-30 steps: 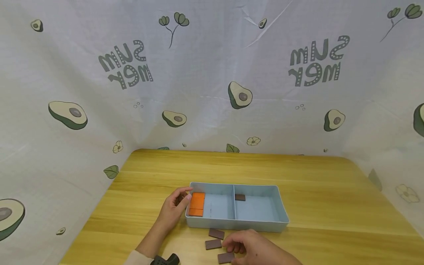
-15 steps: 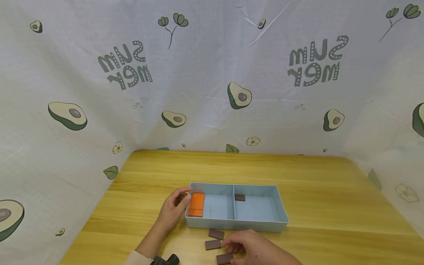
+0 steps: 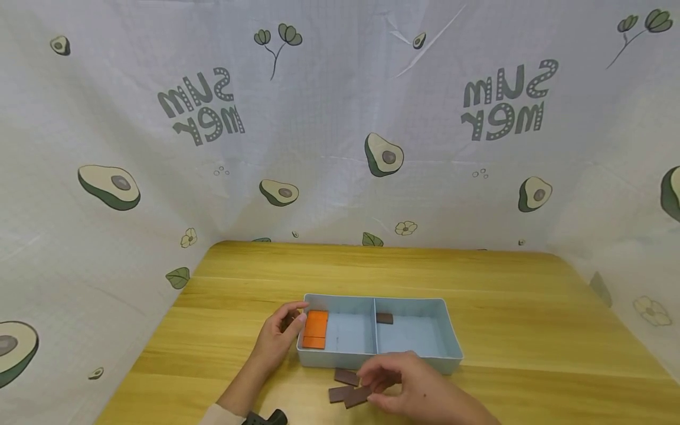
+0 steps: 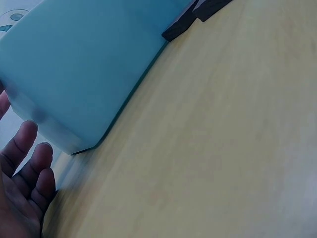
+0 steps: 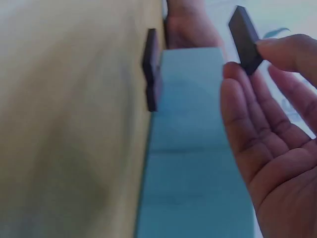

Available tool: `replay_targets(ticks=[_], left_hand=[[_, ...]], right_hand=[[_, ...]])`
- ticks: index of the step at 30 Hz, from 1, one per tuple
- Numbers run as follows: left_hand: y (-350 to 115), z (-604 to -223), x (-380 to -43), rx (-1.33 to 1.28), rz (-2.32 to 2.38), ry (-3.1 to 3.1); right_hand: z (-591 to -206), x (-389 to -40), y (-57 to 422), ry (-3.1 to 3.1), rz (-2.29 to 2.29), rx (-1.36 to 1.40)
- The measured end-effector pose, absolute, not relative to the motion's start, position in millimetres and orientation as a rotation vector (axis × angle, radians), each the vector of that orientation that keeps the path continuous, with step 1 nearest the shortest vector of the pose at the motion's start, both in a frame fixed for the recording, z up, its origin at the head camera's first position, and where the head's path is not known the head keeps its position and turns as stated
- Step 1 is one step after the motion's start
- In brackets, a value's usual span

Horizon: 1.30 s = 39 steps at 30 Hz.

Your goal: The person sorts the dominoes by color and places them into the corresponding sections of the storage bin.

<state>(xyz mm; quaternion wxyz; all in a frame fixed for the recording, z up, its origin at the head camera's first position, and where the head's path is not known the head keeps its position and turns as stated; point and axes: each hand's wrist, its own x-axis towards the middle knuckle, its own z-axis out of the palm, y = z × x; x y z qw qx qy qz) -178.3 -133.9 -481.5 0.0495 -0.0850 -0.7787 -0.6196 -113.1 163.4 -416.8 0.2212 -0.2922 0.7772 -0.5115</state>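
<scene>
My right hand (image 3: 409, 386) pinches a dark brown rectangular tile (image 5: 243, 39) between thumb and fingertips, raised off the table in the right wrist view. Two more brown tiles lie on the table in front of the box: one tile (image 3: 346, 376) near its wall, another tile (image 3: 337, 394) partly overlapped by the held one in the head view. At the left end of the light blue two-compartment box (image 3: 340, 359), my left hand (image 3: 278, 335) touches the rim with relaxed fingers. Orange tiles (image 3: 316, 327) lie in the left compartment; a brown tile (image 3: 385, 319) sits in the right one.
A thin divider (image 3: 375, 326) splits the box. The wooden table (image 3: 531, 313) extends around it, with a white avocado-print cloth (image 3: 329, 118) hanging behind and at the sides. A dark wrist device (image 3: 265, 418) shows at the bottom edge.
My right hand first drew the nearest brown tile slightly toward the front, then lifted it and moved it up toward the box. The left hand and the box have stayed in place.
</scene>
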Motion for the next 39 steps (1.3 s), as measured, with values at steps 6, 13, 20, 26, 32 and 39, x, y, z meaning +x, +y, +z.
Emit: replay_targets(ticks=[6, 13, 20, 26, 32, 39], left_hand=[[-135, -481, -178, -0.249, -1.885, -2.384], [-135, -479, -180, -0.271, -1.870, -2.379], [-134, -481, -177, -0.265, -1.900, -2.380], [-133, -480, -178, -0.284, -1.874, -2.375], [-134, -481, -178, -0.261, -1.880, -2.382], [-133, -480, -177, -0.234, -1.897, -2.373]], right_hand=[[-401, -119, 165, 2.325, -1.556, -0.850], [-383, -136, 178, 2.476, -1.673, -0.823], [-363, -147, 194, 2.669, -1.710, -0.618], [-351, -155, 204, 2.773, -1.775, -0.599], [-358, -164, 207, 2.721, -1.650, -0.448], [-372, -177, 208, 2.684, -1.527, -0.273]])
